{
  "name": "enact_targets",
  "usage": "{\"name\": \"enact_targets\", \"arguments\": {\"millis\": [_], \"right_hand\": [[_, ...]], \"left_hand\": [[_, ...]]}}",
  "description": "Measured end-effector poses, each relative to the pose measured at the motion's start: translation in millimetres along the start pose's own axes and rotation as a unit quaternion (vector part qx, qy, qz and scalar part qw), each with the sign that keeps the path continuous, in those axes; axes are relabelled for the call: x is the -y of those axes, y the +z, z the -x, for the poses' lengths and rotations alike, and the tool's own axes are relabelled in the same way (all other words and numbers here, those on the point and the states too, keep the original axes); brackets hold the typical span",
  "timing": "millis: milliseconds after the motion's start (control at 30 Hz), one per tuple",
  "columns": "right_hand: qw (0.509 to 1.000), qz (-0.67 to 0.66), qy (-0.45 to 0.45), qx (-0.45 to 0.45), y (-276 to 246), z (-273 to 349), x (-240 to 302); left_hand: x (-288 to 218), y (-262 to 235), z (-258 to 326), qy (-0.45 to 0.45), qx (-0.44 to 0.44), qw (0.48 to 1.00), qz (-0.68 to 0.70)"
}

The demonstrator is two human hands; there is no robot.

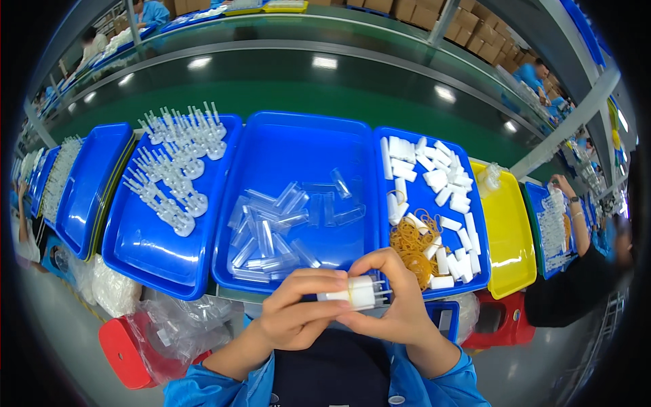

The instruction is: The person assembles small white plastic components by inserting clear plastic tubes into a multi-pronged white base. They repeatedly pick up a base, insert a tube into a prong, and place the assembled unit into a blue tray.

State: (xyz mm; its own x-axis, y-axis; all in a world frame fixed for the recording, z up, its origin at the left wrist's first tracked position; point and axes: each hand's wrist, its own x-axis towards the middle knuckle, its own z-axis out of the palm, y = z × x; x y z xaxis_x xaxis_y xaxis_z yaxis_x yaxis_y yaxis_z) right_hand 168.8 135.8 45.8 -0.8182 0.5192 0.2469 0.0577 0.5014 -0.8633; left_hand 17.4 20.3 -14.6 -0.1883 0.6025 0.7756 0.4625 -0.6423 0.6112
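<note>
In front of my body, both hands are on a white cylindrical piece (364, 293) with a thin yellowish rubber band around it and clear thin prongs sticking out to the right. My left hand (298, 311) grips its left end between fingers and thumb. Curled around the other side, my right hand (401, 298) has its index finger and thumb at the band. Just beyond lies a blue tray (308, 129) of clear plastic tubes (266, 234). At right, another blue tray (428, 136) holds white cylinders (444, 169) and a heap of rubber bands (415, 252).
A blue tray (135, 261) on the left carries rows of clear stemmed parts (173, 156). A yellow tray (512, 237) is at right. Below the trays are red stools (121, 353) and plastic bags (183, 332). A co-worker's arm (578, 220) reaches in at right; a green conveyor (271, 85) runs behind.
</note>
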Motion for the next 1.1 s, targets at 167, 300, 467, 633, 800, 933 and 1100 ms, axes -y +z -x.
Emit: {"name": "enact_targets", "arguments": {"millis": [167, 300, 467, 633, 800, 933, 1100], "right_hand": [[0.993, -0.090, -0.060, -0.044, -5.6, 6.1, -4.3], [0.972, -0.032, 0.019, -0.233, -67.5, 10.8, -12.1], [0.854, 0.248, 0.096, -0.447, -225.7, 2.8, -91.2], [0.793, 0.308, 0.281, -0.443, -297.8, 5.3, -164.1], [0.787, 0.301, 0.338, -0.419, -311.3, -28.0, -224.2], [0.836, 0.190, 0.300, -0.418, -336.9, -33.6, -286.2], [0.860, 0.069, 0.262, -0.433, -347.2, -22.2, -301.9]], "left_hand": [[-19.3, 9.9, -14.8, -0.133, 0.002, 0.988, 0.079], [-42.4, -10.2, -48.3, -0.200, 0.031, 0.962, 0.182], [-153.1, 20.1, -112.7, -0.189, -0.140, 0.932, 0.276], [-125.9, 8.7, -122.0, -0.118, -0.075, 0.944, 0.299], [-114.8, 4.9, -120.5, -0.097, -0.074, 0.955, 0.271], [-108.7, -5.3, -118.5, -0.073, -0.064, 0.962, 0.255], [-102.6, -39.9, -105.5, -0.026, -0.050, 0.980, 0.192]]}}
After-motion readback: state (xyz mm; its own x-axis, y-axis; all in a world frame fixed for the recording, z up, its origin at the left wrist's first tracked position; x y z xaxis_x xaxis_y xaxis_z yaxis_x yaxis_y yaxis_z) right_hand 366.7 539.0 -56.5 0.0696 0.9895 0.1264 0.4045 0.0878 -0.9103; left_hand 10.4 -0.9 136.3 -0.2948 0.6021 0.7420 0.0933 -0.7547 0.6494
